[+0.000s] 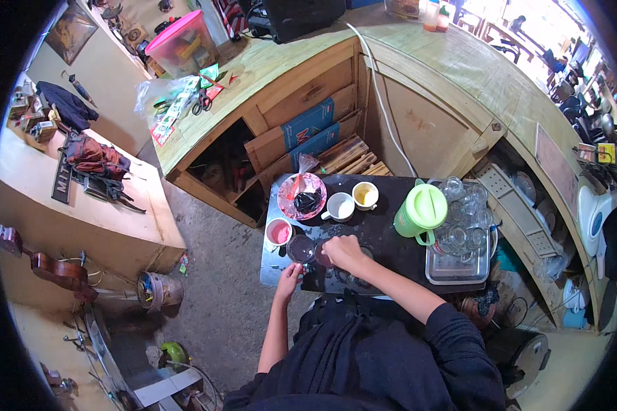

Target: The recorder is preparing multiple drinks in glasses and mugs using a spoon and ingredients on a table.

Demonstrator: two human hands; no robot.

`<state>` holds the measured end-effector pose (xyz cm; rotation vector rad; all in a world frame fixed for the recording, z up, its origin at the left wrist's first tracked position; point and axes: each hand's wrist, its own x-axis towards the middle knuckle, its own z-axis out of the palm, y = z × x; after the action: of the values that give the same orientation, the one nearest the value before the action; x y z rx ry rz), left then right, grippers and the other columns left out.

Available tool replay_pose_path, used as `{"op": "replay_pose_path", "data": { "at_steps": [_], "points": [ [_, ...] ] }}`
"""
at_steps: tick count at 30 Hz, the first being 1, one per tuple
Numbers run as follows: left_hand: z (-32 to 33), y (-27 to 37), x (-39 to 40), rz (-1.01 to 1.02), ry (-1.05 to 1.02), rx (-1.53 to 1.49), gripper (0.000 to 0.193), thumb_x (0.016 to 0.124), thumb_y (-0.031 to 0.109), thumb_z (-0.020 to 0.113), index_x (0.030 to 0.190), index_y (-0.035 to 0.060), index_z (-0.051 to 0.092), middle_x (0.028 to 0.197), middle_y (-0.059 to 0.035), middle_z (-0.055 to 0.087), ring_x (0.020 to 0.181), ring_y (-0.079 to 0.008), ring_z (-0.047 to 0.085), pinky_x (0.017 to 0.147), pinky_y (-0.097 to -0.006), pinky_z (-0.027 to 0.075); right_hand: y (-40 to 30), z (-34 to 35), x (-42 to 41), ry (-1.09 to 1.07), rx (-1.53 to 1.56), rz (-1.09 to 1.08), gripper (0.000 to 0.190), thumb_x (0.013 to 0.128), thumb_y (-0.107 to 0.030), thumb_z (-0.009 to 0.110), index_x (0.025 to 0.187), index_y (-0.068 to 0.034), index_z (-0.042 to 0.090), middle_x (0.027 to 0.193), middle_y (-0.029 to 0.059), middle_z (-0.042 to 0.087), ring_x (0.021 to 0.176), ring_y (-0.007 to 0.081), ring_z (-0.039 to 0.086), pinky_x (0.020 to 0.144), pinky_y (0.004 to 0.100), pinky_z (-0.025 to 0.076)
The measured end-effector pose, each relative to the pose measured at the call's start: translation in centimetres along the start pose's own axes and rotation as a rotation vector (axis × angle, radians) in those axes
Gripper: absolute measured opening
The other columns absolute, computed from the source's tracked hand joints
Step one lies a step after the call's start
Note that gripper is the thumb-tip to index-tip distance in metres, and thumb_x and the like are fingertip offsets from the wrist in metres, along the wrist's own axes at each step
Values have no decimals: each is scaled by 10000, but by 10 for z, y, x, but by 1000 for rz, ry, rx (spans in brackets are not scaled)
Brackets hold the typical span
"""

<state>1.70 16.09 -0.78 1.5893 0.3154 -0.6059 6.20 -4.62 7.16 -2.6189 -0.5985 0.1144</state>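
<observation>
On the dark tabletop my left hand touches the near side of a glass of dark liquid. My right hand is closed around a second dark vessel close beside it; how its fingers grip is partly hidden. Beyond the glass, to the left, stands a white cup with pink contents. Farther back are a white mug with pale contents and a cup with yellowish contents. A pink patterned plate bears plastic bags, one of them black.
Right of my hands stand a green lidded pitcher and a metal tray with several upturned glasses. A wooden counter curves behind, bearing scissors, sachets and a pink-lidded tub. A white cable hangs down it.
</observation>
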Motion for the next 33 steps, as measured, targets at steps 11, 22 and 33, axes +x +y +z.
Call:
{"op": "replay_pose_path", "data": {
  "at_steps": [11, 22, 33],
  "points": [
    [4, 2, 0, 26, 40, -8, 243, 839, 323, 416, 802, 104, 514, 758, 38, 500, 735, -69, 456, 652, -248, 374, 2, -2, 1, 8, -40, 81, 111, 665, -164, 536, 631, -72, 590, 598, 136, 568, 582, 282, 583, 482, 387, 439],
    [6, 3, -2, 17, 50, -9, 241, 839, 321, 418, 794, 100, 504, 754, 39, 490, 731, -66, 453, 642, -236, 366, 0, -70, -30, -32, 104, 111, 196, 751, -269, 482, 721, -107, 589, 643, 111, 577, 623, 273, 573, 536, 389, 452],
    [3, 4, -2, -13, 16, -27, 231, 848, 312, 401, 828, 110, 510, 795, 31, 495, 772, -79, 459, 696, -275, 383, 15, -81, -79, 32, 105, 322, 192, 740, -257, 496, 705, -102, 603, 634, 120, 575, 597, 283, 572, 523, 394, 449]
  ]
}}
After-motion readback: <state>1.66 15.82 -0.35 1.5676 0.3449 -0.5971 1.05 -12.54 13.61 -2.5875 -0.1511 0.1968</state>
